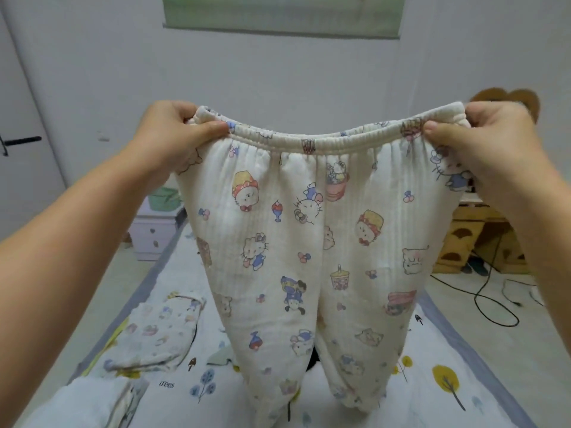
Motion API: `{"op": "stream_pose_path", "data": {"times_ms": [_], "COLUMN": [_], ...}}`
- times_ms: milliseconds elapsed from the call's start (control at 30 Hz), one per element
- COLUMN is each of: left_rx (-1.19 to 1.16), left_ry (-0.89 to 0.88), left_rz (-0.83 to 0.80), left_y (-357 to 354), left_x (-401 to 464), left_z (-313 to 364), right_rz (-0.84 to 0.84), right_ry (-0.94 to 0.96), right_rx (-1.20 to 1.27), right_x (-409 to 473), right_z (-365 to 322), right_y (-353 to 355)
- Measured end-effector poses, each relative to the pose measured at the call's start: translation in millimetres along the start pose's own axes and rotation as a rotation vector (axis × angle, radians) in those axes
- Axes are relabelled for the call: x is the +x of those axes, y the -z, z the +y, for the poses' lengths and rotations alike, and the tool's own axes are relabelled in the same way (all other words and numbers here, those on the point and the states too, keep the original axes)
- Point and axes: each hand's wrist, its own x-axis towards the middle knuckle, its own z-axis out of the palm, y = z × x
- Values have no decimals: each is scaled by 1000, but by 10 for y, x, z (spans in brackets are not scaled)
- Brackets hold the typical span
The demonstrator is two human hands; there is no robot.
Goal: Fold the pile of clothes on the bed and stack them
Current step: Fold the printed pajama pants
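Note:
A pair of cream pyjama trousers (309, 242) printed with cartoon cats hangs upright in front of me above the bed (463, 366). My left hand (176, 131) pinches the left end of the elastic waistband. At the right end, my right hand (482, 137) pinches the same waistband. The waistband is stretched wide between them and both legs hang down, their cuffs reaching the sheet. A folded garment (154, 332) of the same print lies on the bed at the left. A white folded piece (92, 403) sits at the near left corner.
The bed sheet carries a tree print and a grey border. A lilac bedside drawer unit (154, 236) with a green basket stands at the far left. Wooden furniture (475, 239) and black cables on the floor are at the right. A white wall stands behind.

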Motion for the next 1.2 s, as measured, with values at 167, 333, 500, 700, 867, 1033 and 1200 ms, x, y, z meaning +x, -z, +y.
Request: {"op": "stream_pose_path", "data": {"times_ms": [167, 333, 500, 700, 867, 1033, 1200], "left_rx": [-31, -20, 17, 122, 172, 226, 245], "left_ry": [-148, -256, -138, 53, 133, 172, 206], "left_rz": [60, 76, -18, -266, -395, -505, -602], "left_y": [504, 710, 474, -213, -817, -1450, -2154], "left_x": [-20, -45, -118, -421, -700, -886, -992], "left_z": [391, 644, 390, -431, -991, -1464, -1916], "right_rz": [11, -60, 3, -37, -69, -41, -10], "right_ry": [138, 148, -28, -347, -517, -650, -775], "right_rx": [105, 93, 46, -58, -97, -116, -144], "right_x": [-150, -112, -359, -788, -1152, -1366, -1449], "right_z": [-634, -910, -671, 406, 1257, 2049, 2831], "right_y": [88, 225, 143, -80, -187, -194, -104]}}
